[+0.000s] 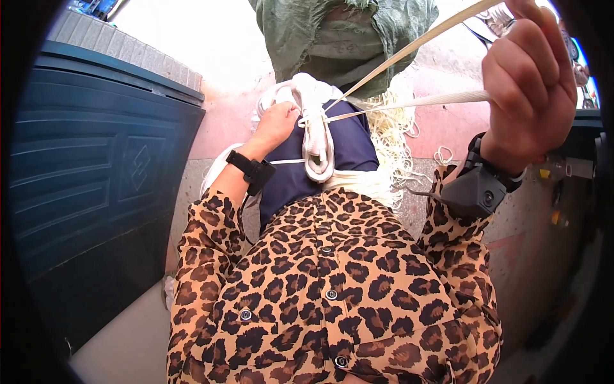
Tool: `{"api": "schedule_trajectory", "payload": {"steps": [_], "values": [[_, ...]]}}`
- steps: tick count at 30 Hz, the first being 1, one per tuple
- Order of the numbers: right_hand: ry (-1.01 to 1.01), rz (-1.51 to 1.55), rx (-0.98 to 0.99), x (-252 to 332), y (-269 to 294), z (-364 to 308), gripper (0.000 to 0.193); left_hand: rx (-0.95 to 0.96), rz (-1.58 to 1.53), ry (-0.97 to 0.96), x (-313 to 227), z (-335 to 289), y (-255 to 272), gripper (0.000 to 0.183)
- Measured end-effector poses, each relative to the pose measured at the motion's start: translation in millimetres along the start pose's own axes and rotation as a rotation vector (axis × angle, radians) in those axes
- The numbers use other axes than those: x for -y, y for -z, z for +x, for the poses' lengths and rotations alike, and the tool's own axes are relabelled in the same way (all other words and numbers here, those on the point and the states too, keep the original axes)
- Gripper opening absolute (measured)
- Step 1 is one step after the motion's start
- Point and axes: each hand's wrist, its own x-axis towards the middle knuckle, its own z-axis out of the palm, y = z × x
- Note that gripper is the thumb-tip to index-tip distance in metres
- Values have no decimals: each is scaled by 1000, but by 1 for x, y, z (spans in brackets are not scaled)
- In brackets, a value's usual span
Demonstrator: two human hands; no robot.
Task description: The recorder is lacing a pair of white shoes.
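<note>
A long white bundle of looped cord (318, 150) lies across my lap on dark blue trousers; its exact kind is hard to make out. My left hand (276, 128) is closed at its left side, fingertips against it and partly hidden. Raised high at the right, my right hand (527, 96) is a fist around a flat cream cord (416, 101). Two stretches of this cord run taut from the fist and meet at the bundle's middle. Another thin white strand crosses my lap to the left of the bundle.
A heap of loose cream cords (393, 125) spills beside my right leg. Ahead stands a large green woven sack (345, 45). A blue panelled door (83, 153) is close on my left. Both wrists carry black strapped devices; a cable hangs from the right one (476, 192).
</note>
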Motion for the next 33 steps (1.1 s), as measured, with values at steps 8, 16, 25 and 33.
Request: {"api": "schedule_trajectory", "payload": {"steps": [8, 16, 25, 33], "values": [[26, -81, -223, -11, -19, -2, 38, 73, -27, -22, 0, 17, -10, 27], [33, 353, -155, -47, 2, 13, 29, 453, 408, -132, -41, 52, -11, 29], [127, 255, -534, -62, 4, 26, 28, 334, 758, -753, -40, 49, -28, 14], [146, 488, -437, -51, -7, 39, 28, 400, 132, -234, -46, 55, -10, 17]]}}
